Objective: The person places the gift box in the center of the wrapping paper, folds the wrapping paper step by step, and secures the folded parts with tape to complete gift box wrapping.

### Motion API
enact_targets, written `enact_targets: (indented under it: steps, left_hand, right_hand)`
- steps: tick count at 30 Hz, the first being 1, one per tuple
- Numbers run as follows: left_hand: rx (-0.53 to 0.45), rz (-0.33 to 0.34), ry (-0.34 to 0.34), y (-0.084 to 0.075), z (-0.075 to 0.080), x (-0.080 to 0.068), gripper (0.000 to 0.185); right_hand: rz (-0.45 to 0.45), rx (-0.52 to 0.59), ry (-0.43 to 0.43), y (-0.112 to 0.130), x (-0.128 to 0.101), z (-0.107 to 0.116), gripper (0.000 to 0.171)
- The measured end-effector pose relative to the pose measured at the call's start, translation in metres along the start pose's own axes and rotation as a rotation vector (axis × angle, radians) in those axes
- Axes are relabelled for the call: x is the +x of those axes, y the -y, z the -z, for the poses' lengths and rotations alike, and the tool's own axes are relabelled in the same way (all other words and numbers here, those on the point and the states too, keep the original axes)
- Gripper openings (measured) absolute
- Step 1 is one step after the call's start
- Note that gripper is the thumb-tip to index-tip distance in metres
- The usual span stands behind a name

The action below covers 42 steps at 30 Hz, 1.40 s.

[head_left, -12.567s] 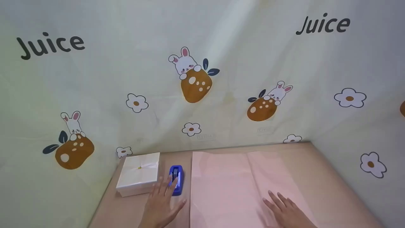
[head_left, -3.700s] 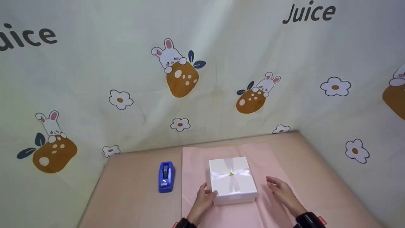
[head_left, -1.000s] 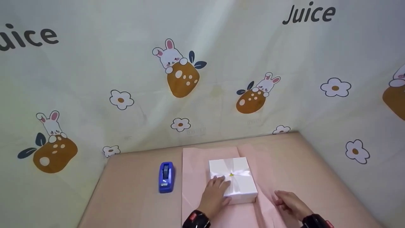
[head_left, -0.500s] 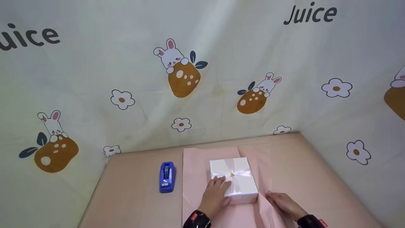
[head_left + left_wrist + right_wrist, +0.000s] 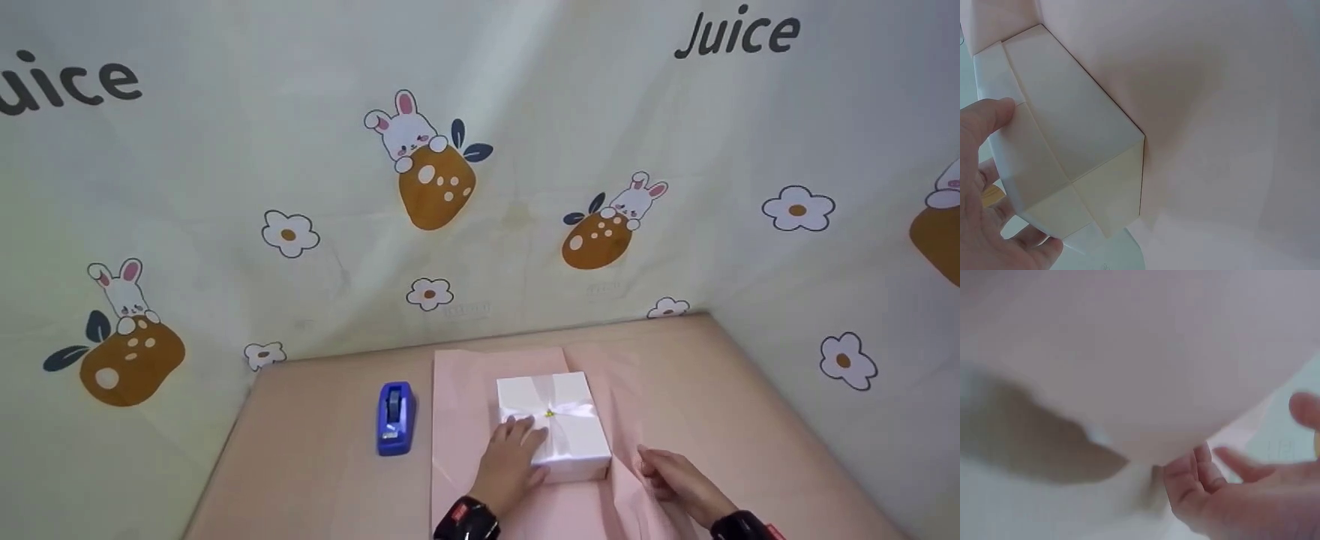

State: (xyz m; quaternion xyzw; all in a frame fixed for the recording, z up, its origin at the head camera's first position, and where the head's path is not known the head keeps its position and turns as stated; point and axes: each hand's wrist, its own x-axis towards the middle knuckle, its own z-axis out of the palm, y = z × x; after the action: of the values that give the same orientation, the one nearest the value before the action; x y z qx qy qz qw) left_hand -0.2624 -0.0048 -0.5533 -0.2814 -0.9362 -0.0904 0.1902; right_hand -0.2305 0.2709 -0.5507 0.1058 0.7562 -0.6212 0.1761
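A white gift box (image 5: 579,442) with a pale ribbon bow and small yellow centre sits on pink wrapping paper (image 5: 463,394). My left hand (image 5: 507,459) holds the box at its near left corner, fingers over the lid. In the left wrist view the thumb (image 5: 1000,114) presses the box's side below the lid edge. My right hand (image 5: 684,481) is at the paper's right edge, which is raised and creased beside the box. In the right wrist view its fingers (image 5: 1185,486) are bent against the paper's edge, thumb apart from them.
A blue tape dispenser (image 5: 395,441) stands left of the paper on the tan tabletop (image 5: 322,450). A printed curtain (image 5: 517,150) with rabbits and flowers closes in the table's back and sides. Dark bands (image 5: 466,519) are worn on both wrists.
The box went from left of the dispenser onto the paper. My left hand later shifted onto the lid. My right hand came to the paper's right edge, which has lifted towards the box.
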Motion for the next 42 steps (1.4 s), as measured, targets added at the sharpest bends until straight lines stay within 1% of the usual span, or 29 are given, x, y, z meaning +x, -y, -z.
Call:
enact_targets:
  steps: [3,5,8,10,15,19,21,25,28,29,31,33,36,40,42]
  left_hand:
    - [0.007,-0.013,-0.019,0.000,-0.001,-0.001,0.052]
    - [0.018,-0.021,-0.038,0.000,-0.001,-0.001,0.052]
    - [0.027,-0.026,-0.057,0.000,-0.002,-0.001,0.051]
    - [0.024,-0.027,-0.059,0.000,-0.002,-0.001,0.051]
    - [0.026,-0.041,-0.083,0.001,-0.002,-0.001,0.051]
    - [0.023,-0.049,-0.103,0.002,-0.003,-0.002,0.051]
    - [0.023,-0.048,-0.106,0.003,-0.003,-0.002,0.051]
    - [0.032,-0.046,-0.106,0.003,-0.004,-0.001,0.051]
    - [0.024,-0.041,-0.097,0.003,-0.004,-0.001,0.051]
    - [0.015,-0.036,-0.085,0.002,-0.003,-0.001,0.051]
    - [-0.004,-0.024,-0.066,0.001,-0.003,-0.001,0.051]
    - [-0.016,-0.010,-0.048,-0.001,-0.002,-0.001,0.052]
    - [-0.015,0.005,-0.028,-0.001,-0.001,0.000,0.052]
    - [-0.004,0.015,-0.014,0.000,-0.002,0.000,0.053]
    - [-0.011,0.017,-0.011,0.000,-0.002,0.000,0.053]
  right_hand:
    - [-0.016,0.116,0.046,-0.004,0.001,0.008,0.029]
    - [-0.042,0.151,0.050,-0.005,0.001,0.012,0.027]
    - [-0.075,0.165,0.040,-0.005,0.003,0.015,0.024]
    - [-0.099,0.157,0.008,-0.004,0.004,0.016,0.022]
    - [-0.141,0.054,-0.085,0.000,0.007,0.012,0.020]
    - [-0.143,-0.084,-0.149,0.002,0.012,0.008,0.021]
    - [-0.127,-0.156,-0.189,0.002,0.015,0.005,0.020]
    - [-0.057,-0.307,-0.263,-0.001,0.020,0.000,0.023]
    - [-0.011,-0.374,-0.301,-0.003,0.022,-0.002,0.026]
    - [-0.004,-0.376,-0.308,-0.003,0.022,-0.001,0.026]
    - [0.003,-0.381,-0.307,-0.003,0.020,0.001,0.030]
    - [0.009,-0.361,-0.296,-0.002,0.018,0.005,0.032]
    - [0.021,-0.298,-0.255,0.000,0.015,0.013,0.030]
    - [-0.050,-0.227,-0.201,0.005,0.013,0.025,0.019]
    - [-0.099,-0.212,-0.179,0.009,0.011,0.031,0.018]
